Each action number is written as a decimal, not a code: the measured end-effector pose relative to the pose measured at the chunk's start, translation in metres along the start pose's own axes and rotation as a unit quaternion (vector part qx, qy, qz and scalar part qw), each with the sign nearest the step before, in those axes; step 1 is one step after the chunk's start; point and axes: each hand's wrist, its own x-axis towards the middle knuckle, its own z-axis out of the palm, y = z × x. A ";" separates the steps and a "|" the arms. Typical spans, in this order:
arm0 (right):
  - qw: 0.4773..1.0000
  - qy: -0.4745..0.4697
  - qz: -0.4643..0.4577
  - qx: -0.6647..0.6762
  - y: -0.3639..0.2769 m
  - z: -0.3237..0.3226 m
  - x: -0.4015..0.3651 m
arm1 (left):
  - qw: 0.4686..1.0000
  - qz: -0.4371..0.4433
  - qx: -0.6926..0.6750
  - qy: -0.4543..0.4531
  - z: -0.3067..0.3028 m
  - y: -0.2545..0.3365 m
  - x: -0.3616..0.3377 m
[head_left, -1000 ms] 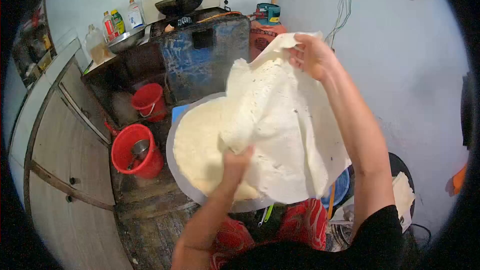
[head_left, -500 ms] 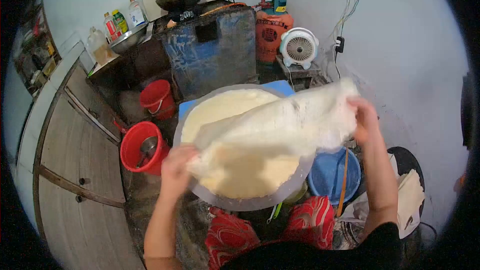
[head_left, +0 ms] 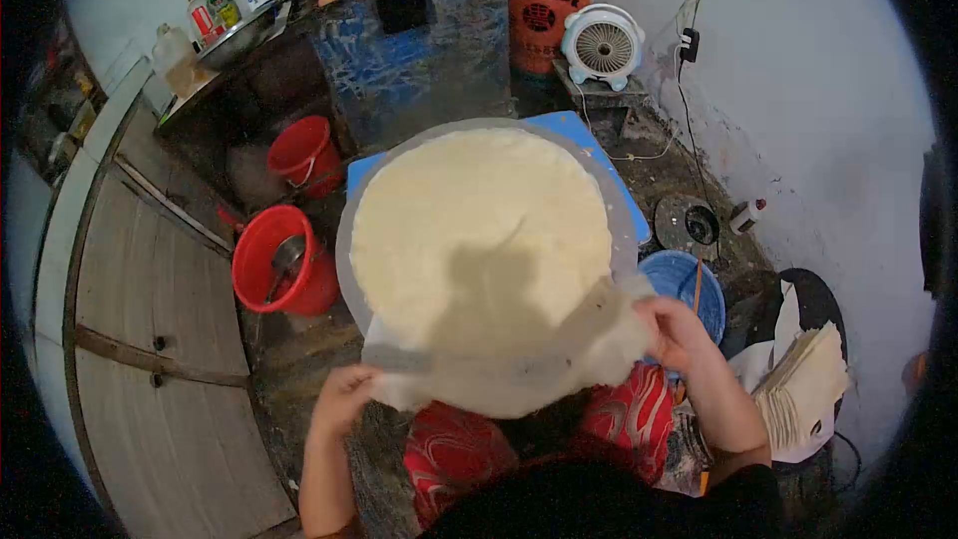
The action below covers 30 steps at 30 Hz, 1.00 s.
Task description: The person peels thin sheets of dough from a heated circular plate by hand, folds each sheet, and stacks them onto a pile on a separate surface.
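Observation:
A round pale-yellow sheet (head_left: 479, 210) lies on a grey disc (head_left: 351, 269) at the centre, with a shadow across it. Along the disc's near edge hangs a thin whitish cloth-like sheet (head_left: 489, 379). My left hand (head_left: 344, 397) pinches its left corner. My right hand (head_left: 676, 332) grips its bunched right end beside the blue basin. Both hands are closed on the sheet, whose middle sags between them over my knees.
Two red buckets (head_left: 321, 284) (head_left: 304, 155) stand at the left. To the right are a blue basin (head_left: 711, 301) and a stack of folded pale sheets (head_left: 798, 394). A white fan (head_left: 603, 46) and an orange gas cylinder (head_left: 539, 25) stand behind.
Both hands have come down towards my lap, bringing the whitish sheet from above the disc to its near edge. More of the yellow round now shows. The camera view has tilted down.

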 end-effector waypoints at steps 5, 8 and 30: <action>0.993 -0.088 -0.013 0.078 0.000 0.032 0.095 | 0.975 -0.108 -0.163 0.106 -0.023 -0.035 0.067; 0.997 -0.043 -0.050 -0.044 0.009 0.031 0.094 | 0.982 -0.130 -0.056 0.122 -0.025 -0.038 0.060; 0.949 0.132 -0.085 -0.275 0.004 -0.086 0.078 | 0.931 0.034 -0.278 0.234 -0.013 -0.096 -0.009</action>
